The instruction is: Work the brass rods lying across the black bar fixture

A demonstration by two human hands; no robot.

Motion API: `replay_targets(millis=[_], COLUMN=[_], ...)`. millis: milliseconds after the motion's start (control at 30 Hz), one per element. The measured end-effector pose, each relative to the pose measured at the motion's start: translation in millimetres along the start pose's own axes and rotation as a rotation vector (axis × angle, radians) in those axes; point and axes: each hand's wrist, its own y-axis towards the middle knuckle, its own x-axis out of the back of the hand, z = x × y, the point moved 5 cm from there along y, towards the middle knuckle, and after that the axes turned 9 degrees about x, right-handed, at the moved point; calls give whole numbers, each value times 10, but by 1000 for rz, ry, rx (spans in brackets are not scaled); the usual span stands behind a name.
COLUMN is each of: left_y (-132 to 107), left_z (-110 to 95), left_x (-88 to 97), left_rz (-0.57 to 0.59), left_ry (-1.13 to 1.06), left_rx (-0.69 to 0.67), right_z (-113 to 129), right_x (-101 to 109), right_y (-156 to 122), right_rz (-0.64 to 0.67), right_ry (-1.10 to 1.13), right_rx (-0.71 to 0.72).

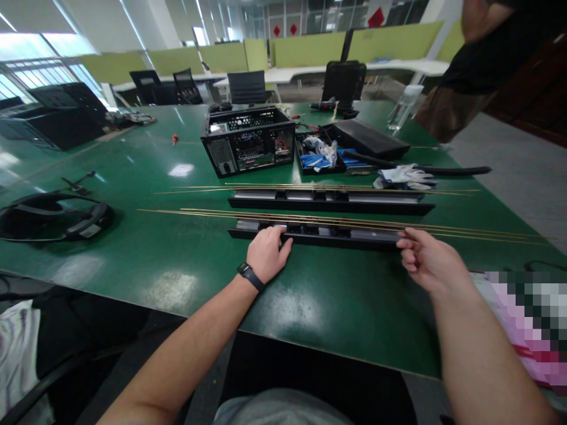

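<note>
Black channel tray (341, 241) with gold-toned rods (328, 220), laid crosswise on a green tabletop (328, 289).

Head view, as I note it: tray directly before the wearer. Left hand (267, 252): fingers bent over the near wall, thumb apart; firmness of hold uncertain. Right hand (427, 260): thumb and forefinger drawn together at the tray's right end; whether on rod or rim, I cannot tell. Step in hand, I judge: steadying tray and rods; the next move calls for a light, level touch, the rods being probably whippy. Materials: tray straight, open-topped, greyish inside; rods slender, metallic-looking, overhanging both ends; tabletop smooth, glossy. Beyond: matching second tray (332, 206).
</note>
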Motion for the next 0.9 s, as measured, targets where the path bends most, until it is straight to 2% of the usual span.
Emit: replay_targets(millis=[200,400,600,800,900], left_y=[-2,2,5,3,1], left_z=[0,1,-4,0,-2], left_x=[1,0,3,4,8], left_rz=[-8,10,3,2,-2], left_ry=[2,-1,-1,0,-1], left_rx=[3,13,17,12,8], right_z=[-47,17,-14,-8,-31], right_x=[-116,-66,-157,-101,-105], right_y=[-58,-73,-113,-79,-61], right_rz=[152,4,134,31,80], right_ry=[-36,41,7,51,49], right_rx=[-2,-14,-8,-11,7])
